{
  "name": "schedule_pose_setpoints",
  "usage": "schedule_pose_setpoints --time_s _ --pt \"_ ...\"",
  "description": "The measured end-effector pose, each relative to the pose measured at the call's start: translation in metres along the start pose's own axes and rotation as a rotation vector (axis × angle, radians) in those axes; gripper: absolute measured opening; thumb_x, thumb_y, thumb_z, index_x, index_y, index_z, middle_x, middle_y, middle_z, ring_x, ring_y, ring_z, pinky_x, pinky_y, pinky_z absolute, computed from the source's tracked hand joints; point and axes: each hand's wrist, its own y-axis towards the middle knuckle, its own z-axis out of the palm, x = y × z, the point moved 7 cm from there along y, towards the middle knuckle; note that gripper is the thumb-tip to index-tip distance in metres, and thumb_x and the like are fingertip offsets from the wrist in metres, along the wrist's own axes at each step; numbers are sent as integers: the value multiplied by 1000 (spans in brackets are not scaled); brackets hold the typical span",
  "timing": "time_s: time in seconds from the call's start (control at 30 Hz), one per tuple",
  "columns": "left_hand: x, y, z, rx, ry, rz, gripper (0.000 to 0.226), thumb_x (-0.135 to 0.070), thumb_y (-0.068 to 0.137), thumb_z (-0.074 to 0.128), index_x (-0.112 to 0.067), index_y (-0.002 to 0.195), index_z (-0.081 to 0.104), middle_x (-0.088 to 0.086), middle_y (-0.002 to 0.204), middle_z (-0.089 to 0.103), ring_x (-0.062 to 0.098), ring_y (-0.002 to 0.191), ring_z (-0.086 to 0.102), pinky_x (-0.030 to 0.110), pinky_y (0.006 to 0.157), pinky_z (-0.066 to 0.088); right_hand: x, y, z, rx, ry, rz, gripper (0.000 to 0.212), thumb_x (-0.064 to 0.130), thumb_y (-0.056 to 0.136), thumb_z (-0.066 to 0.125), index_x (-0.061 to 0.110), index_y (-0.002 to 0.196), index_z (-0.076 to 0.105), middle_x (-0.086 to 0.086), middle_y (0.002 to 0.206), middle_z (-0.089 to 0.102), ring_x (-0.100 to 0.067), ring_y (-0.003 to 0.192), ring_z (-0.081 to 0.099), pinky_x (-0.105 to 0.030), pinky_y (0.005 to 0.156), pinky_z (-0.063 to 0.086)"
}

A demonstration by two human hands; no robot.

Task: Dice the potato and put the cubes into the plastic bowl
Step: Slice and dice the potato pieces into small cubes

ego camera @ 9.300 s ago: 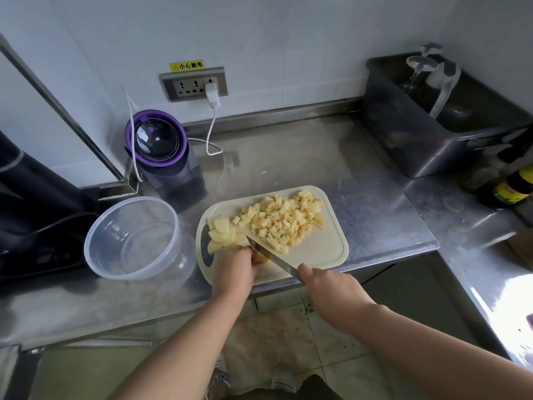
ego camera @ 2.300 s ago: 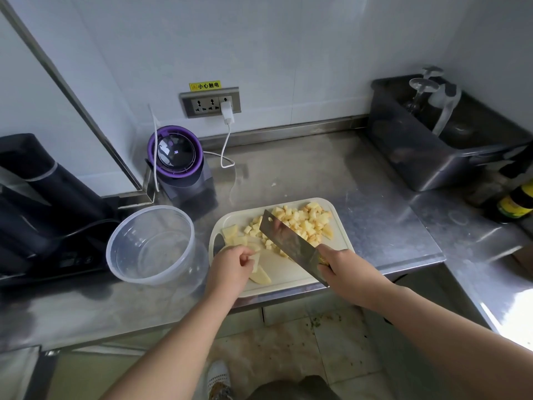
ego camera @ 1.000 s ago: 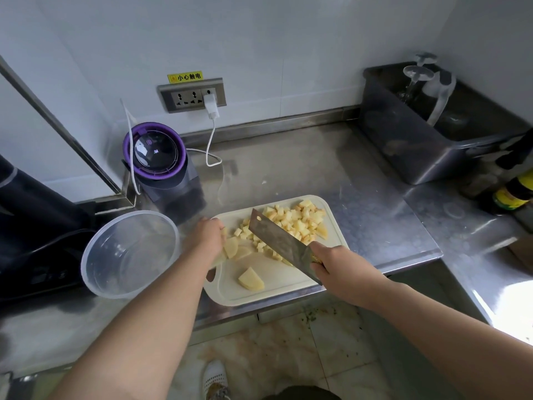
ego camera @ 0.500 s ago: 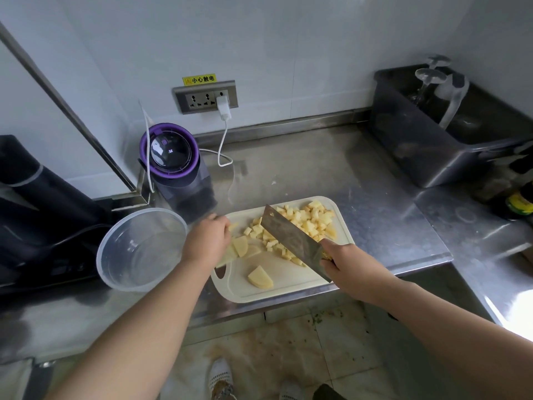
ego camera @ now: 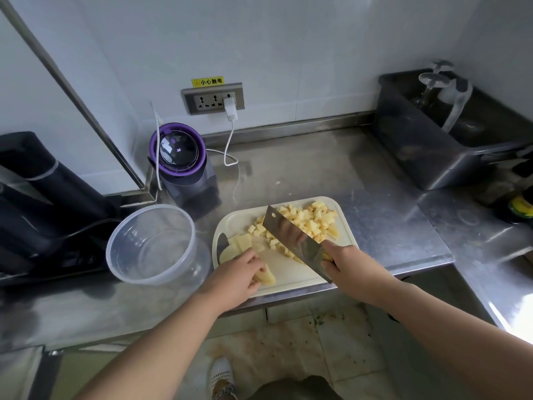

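A cream cutting board lies on the steel counter. Several yellow potato cubes are heaped on its far right part. Potato slices lie at its left end. My left hand is at the board's near left edge, its fingers closed on a potato piece. My right hand grips the handle of a cleaver, whose blade is raised and tilted over the cubes. The clear plastic bowl stands empty to the left of the board.
A purple-rimmed appliance stands behind the bowl, its white cable plugged into the wall socket. A dark tub with glassware sits at the back right. A bottle is at the right edge. Black equipment fills the left.
My left hand has come back from the slices at the board's left end to its near edge and closed on the potato piece there. The cleaver stays raised over the cubes.
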Motion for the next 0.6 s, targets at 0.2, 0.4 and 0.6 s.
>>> schedule_pose_setpoints --time_s 0.2,0.4,0.6 --pt "-9 20 4 171 137 -13 45 -27 92 56 -25 137 47 -3 135 37 23 117 47 38 94 48 -2 -4 4 11 8 0 10 21 103 36 22 96 30 3 70 40 -11 57 39 -24 50 31" --pt "-17 33 0 191 250 -25 32 -25 90 56 -19 121 53 3 129 40 25 103 53 34 80 49 -11 -5 5 2 20 16 10 21 102 36 21 94 31 1 71 42 -15 57 41 -26 50 31" --pt "-7 33 6 54 -65 -166 37 -24 87 64 -25 123 53 -4 134 37 17 111 49 32 91 49 -12 -7 11 23 18 22 7 22 103 35 20 97 33 0 72 45 -15 57 42 -27 50 31"
